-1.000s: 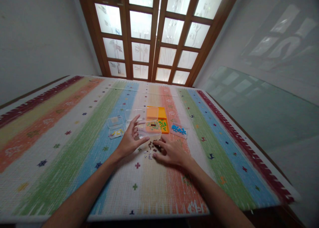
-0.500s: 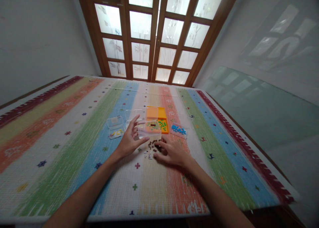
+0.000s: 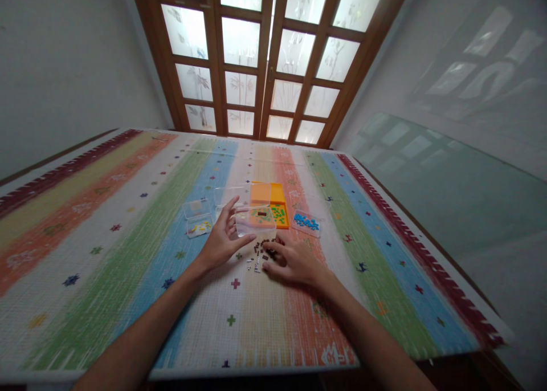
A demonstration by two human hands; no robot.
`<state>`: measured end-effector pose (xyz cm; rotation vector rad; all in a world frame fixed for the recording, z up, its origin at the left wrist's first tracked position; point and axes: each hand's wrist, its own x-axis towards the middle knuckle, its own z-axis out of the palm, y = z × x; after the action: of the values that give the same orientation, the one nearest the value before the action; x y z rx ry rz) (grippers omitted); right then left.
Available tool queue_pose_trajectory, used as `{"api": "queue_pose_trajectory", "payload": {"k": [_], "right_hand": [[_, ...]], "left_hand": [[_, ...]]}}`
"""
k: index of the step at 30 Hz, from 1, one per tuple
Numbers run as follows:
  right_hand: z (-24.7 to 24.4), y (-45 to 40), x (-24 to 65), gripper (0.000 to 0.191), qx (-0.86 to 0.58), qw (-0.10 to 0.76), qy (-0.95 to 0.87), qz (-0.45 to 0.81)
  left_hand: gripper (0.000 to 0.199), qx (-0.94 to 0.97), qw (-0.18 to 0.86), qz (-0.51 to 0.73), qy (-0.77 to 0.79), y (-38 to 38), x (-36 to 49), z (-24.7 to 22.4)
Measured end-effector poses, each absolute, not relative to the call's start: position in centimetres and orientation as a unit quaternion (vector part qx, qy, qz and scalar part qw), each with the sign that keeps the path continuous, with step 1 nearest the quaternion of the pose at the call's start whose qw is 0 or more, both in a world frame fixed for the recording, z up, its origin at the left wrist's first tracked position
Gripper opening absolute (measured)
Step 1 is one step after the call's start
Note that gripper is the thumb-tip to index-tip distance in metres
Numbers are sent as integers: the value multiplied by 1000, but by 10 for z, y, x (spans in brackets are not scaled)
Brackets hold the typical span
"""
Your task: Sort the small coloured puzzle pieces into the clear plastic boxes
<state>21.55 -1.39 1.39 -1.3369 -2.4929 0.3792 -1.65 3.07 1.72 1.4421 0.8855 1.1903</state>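
Note:
My left hand is open, thumb and fingers spread around the left end of a clear plastic box. Whether it bears any of the box's weight, I cannot tell. A brown toy brick shows inside that box. My right hand rests over a scatter of small brown bricks, its index finger and thumb apart with some pieces between them on the cloth. The curled fingers partly hide the pile. Small white-and-dark pieces lie just left of the right thumb.
Behind the clear box is an open orange case with green pieces. A small clear box of blue pieces stands right, and another with yellow pieces left. A striped cloth covers the table.
My right index finger has shifted slightly left over the brown bricks. My left hand and the boxes look the same.

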Motion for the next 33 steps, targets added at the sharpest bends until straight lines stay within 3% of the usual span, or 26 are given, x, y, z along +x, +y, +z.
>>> {"api": "queue_pose_trajectory", "payload": {"k": [6,12,21,33], "right_hand": [[15,-14,212,44,-446,144,-872,142],[12,-16,216,34,-443,145,-876,126],[13,-13,212,45,-442,145,-878,115],[12,-17,217,36,-458,151,-870,102]], "left_hand": [[100,596,512,492,375,31,-17,18],[98,597,513,500,361,31,-17,16],[100,587,519,494,376,31,-17,17],[98,595,516,499,360,32,-18,16]]}}
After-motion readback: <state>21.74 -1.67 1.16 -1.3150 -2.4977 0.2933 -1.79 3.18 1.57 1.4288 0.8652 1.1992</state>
